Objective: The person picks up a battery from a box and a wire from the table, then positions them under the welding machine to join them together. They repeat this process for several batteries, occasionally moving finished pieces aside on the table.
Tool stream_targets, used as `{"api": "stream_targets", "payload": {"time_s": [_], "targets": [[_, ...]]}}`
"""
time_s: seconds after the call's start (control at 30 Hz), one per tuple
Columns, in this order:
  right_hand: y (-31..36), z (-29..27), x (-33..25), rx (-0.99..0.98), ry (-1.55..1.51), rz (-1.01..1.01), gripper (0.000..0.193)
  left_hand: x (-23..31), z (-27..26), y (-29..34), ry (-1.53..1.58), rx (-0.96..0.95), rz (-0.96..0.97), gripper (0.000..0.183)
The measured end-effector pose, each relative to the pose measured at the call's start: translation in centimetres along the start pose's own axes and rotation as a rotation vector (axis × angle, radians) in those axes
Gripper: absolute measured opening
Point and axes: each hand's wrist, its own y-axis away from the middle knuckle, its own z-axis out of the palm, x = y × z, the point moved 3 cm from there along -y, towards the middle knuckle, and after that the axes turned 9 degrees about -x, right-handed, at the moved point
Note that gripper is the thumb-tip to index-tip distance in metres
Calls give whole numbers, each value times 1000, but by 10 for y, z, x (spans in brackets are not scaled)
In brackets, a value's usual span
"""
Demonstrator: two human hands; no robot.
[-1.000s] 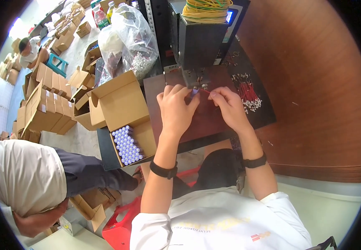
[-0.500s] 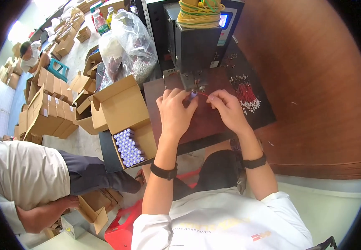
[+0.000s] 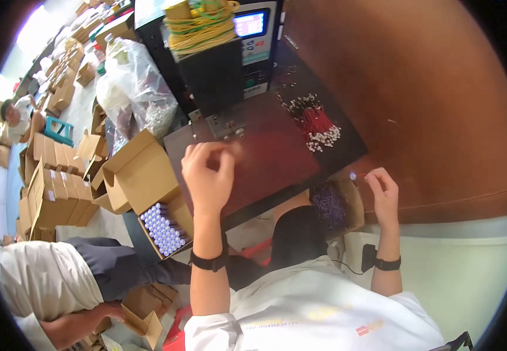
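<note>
My left hand (image 3: pixel 208 175) hovers over the dark red work mat (image 3: pixel 277 158), fingers curved and slightly apart, with no object visible in it; its fingertips are blurred. Out to the right, past the bench edge, my right hand (image 3: pixel 384 190) pinches a short red wire (image 3: pixel 363 175). A small purple cylindrical battery cell (image 3: pixel 353 175) hangs at the wire's far end, its outline smeared. Below it, a carton (image 3: pixel 354 212) holds many purple cells with wires. A bundle of red wires with white connectors (image 3: pixel 315 126) lies on the mat's right side.
An open cardboard box (image 3: pixel 142 167) with rows of purple cells stands at the left. Behind the mat is a black machine (image 3: pixel 212 76) with a lit screen, topped by yellow-green wire (image 3: pixel 201 29). Another person (image 3: pixel 48 275) sits close on the left. A brown panel (image 3: pixel 429 117) borders the right.
My right hand has swung from the machine's front to the right, carrying the cell by its wire. My left hand has let go of the cell. The view has turned right, showing the carton.
</note>
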Motion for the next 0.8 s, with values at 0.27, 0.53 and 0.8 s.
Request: {"api": "stream_targets", "payload": {"time_s": [0.27,0.53,0.8], "targets": [[20,-18,66,174,509,127,15,-2,-10,15,339,210,-392,10],[-13,37,13,20,30,26,4,6,-27,43,-520,-25,-292,17],[3,104,-53,-445,-347,-46,7,15,-53,84,-194,-7,-397,14]]}}
